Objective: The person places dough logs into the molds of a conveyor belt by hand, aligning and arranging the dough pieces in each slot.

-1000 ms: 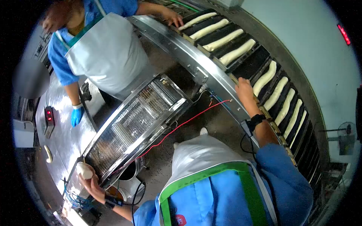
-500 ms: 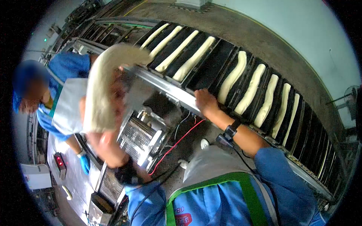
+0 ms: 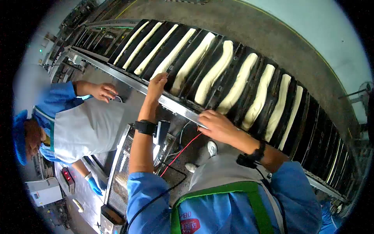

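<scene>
Trays (image 3: 309, 126) | left hand (image 3: 157, 85), right hand (image 3: 216, 124) apart at near edge (image 3: 182, 102) | floor (image 3: 272, 37) beyond

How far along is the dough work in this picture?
Looks done: a row of dough strips lies in black trays. In hand: the left hand and right hand are at the near edge, no dough visible in either. Possibly left: the short dough piece on the metal table.

Ten dough strips (image 3: 215, 75) — perhaps three dimmer strips (image 3: 334, 163) rightward — one small dough piece (image 3: 78, 205).
</scene>
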Demonstrator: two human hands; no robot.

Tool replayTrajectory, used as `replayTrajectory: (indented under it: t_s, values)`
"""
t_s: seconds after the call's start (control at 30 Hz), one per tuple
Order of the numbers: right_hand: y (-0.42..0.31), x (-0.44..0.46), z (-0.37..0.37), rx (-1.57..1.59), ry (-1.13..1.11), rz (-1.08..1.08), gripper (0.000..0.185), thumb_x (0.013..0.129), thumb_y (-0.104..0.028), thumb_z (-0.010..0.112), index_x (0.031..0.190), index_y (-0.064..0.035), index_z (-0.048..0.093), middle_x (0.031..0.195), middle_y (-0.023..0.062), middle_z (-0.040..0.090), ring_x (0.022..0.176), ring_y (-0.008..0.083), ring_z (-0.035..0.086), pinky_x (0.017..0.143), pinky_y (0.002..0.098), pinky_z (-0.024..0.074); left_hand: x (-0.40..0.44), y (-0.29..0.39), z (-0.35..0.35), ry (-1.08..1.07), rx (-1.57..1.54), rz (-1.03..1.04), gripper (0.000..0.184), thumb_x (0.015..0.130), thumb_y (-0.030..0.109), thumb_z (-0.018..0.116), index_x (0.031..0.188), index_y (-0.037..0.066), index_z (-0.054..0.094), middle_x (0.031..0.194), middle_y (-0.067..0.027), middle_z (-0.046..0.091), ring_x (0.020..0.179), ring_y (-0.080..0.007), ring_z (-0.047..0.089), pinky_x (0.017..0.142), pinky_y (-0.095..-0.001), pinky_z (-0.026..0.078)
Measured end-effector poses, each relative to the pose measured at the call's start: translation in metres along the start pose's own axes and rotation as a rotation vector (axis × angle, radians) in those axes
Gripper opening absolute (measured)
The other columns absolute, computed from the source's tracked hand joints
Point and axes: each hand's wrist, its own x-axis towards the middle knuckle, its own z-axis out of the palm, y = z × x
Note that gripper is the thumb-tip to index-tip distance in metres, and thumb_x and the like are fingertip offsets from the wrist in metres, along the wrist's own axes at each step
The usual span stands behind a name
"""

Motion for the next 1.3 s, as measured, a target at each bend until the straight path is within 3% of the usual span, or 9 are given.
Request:
replayTrajectory:
  t_s: [0.1, 0.23, 0.37, 0.43, 0.57, 0.63, 0.87, 1.03, 1.3]
  values:
    - [0.028, -0.046, -0.028, -0.072, 0.030, 0.115, 0.023, 0.072, -0.019, 0.054, 0.087, -0.0013, 0.051, 0.093, 0.0097, 0.050, 0.090, 0.0260, 0.046, 0.078, 0.0337, 0.0376, 0.004, -0.006, 0.006, -0.033, 0.050, 0.076, 0.032, 0.075, 0.010, 0.045, 0.104, -0.004, 0.049, 0.102, -0.0122, 0.053, 0.096, -0.0194, 0.048, 0.082, -0.0263, 0.035]
    - [0.080, -0.126, -0.067, -0.221, 0.276, 0.385, 0.023, 0.071, -0.014, 0.055, 0.090, -0.0019, 0.050, 0.093, 0.0143, 0.050, 0.090, 0.0308, 0.046, 0.078, 0.0363, 0.0374, -0.038, 0.033, 0.037, -0.132, 0.019, -0.013, 0.037, 0.079, 0.020, 0.045, 0.109, -0.002, 0.046, 0.109, -0.0117, 0.048, 0.102, -0.0194, 0.043, 0.086, -0.0278, 0.031]
    - [0.118, -0.225, -0.100, -0.443, 0.468, 0.747, 0.033, 0.072, -0.017, 0.055, 0.100, -0.0006, 0.045, 0.102, 0.0160, 0.047, 0.093, 0.0331, 0.044, 0.078, 0.0386, 0.0370, -0.102, 0.060, 0.054, -0.220, 0.040, -0.057, 0.041, 0.079, 0.029, 0.045, 0.111, 0.003, 0.045, 0.109, -0.0077, 0.048, 0.103, -0.0158, 0.041, 0.088, -0.0284, 0.029]
    - [0.130, -0.277, -0.111, -0.617, 0.435, 1.148, 0.042, 0.073, -0.023, 0.056, 0.107, -0.0023, 0.042, 0.109, 0.0156, 0.044, 0.098, 0.0327, 0.042, 0.078, 0.0405, 0.0382, -0.125, 0.047, 0.046, -0.227, -0.037, -0.104, 0.042, 0.080, 0.027, 0.047, 0.112, -0.001, 0.044, 0.112, -0.0099, 0.046, 0.105, -0.0174, 0.041, 0.089, -0.0279, 0.029]
    - [0.132, -0.375, -0.119, -0.686, 0.534, 1.455, 0.048, 0.073, -0.032, 0.055, 0.109, -0.0030, 0.041, 0.109, 0.0171, 0.042, 0.099, 0.0338, 0.041, 0.076, 0.0443, 0.0389, -0.176, 0.022, 0.024, -0.210, -0.167, -0.161, 0.038, 0.082, 0.024, 0.045, 0.113, 0.002, 0.043, 0.113, -0.0091, 0.046, 0.105, -0.0179, 0.042, 0.086, -0.0288, 0.031]
    - [0.128, -0.412, -0.123, -0.518, 0.531, 1.690, 0.050, 0.073, -0.040, 0.052, 0.106, -0.0022, 0.042, 0.106, 0.0181, 0.045, 0.096, 0.0340, 0.044, 0.075, 0.0451, 0.0397, -0.199, 0.007, 0.019, -0.175, -0.249, -0.186, 0.036, 0.082, 0.023, 0.046, 0.111, 0.003, 0.044, 0.109, -0.0074, 0.048, 0.101, -0.0173, 0.045, 0.083, -0.0270, 0.033]
    - [0.130, -0.441, -0.114, -0.506, 0.668, 1.682, 0.047, 0.075, -0.044, 0.046, 0.082, 0.0020, 0.051, 0.075, 0.0193, 0.057, 0.071, 0.0340, 0.055, 0.063, 0.0402, 0.0448, -0.281, 0.006, 0.036, -0.065, -0.332, -0.222, 0.034, 0.081, 0.023, 0.048, 0.109, 0.004, 0.046, 0.105, -0.0057, 0.050, 0.096, -0.0157, 0.047, 0.080, -0.0251, 0.035]
    - [0.118, -0.449, -0.126, -0.522, 0.616, 1.596, 0.044, 0.075, -0.042, 0.047, 0.075, 0.0013, 0.053, 0.071, 0.0189, 0.057, 0.067, 0.0331, 0.056, 0.059, 0.0400, 0.0451, -0.315, 0.031, 0.075, -0.032, -0.286, -0.255, 0.033, 0.082, 0.020, 0.046, 0.111, 0.004, 0.044, 0.108, -0.0082, 0.049, 0.099, -0.0190, 0.047, 0.086, -0.0312, 0.036]
    - [0.095, -0.457, -0.141, -0.364, 0.543, 1.379, 0.046, 0.073, -0.042, 0.049, 0.071, 0.0034, 0.053, 0.065, 0.0196, 0.055, 0.065, 0.0333, 0.055, 0.056, 0.0392, 0.0442, -0.344, 0.069, 0.162, -0.131, -0.342, -0.172, 0.031, 0.083, 0.020, 0.044, 0.109, 0.005, 0.045, 0.109, -0.0068, 0.049, 0.100, -0.0171, 0.046, 0.082, -0.0272, 0.035]
